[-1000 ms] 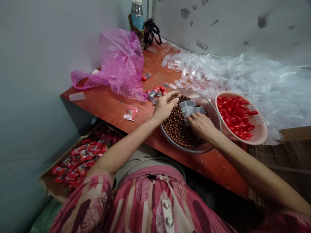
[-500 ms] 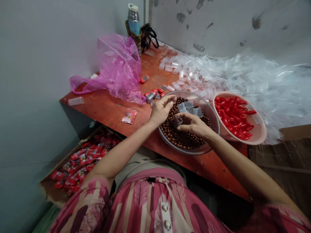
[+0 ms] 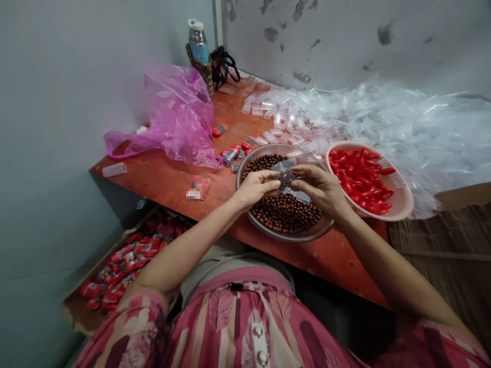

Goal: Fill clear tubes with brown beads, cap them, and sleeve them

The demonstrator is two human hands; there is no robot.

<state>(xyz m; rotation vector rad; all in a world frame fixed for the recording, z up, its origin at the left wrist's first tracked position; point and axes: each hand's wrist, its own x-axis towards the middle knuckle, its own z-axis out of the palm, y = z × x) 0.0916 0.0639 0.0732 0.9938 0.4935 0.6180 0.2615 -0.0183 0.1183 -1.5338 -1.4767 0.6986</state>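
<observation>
Between my two hands, above a round bowl (image 3: 286, 238), is a small clear plastic case (image 3: 285, 179) with dark brown balls inside. My left hand (image 3: 257, 189) pinches its left side with thumb and fingers. My right hand (image 3: 320, 186) is closed on its right side. Below them the bowl holds a heap of shiny brown balls (image 3: 284, 212). Other clear cases (image 3: 301, 197) lie on top of the balls, partly hidden by my hands.
A pink basket (image 3: 402, 199) of red plastic pieces (image 3: 358, 179) stands right of the bowl. Clear cases (image 3: 345, 117) pile up behind. A pink plastic bag (image 3: 176, 112) and a flask (image 3: 198, 46) are back left. A carton of red packets (image 3: 126, 260) sits below left.
My right hand has lifted the clear case out of the balls, and it now shows balls inside. My left hand has come over and taken hold of it too. The view has shifted slightly.
</observation>
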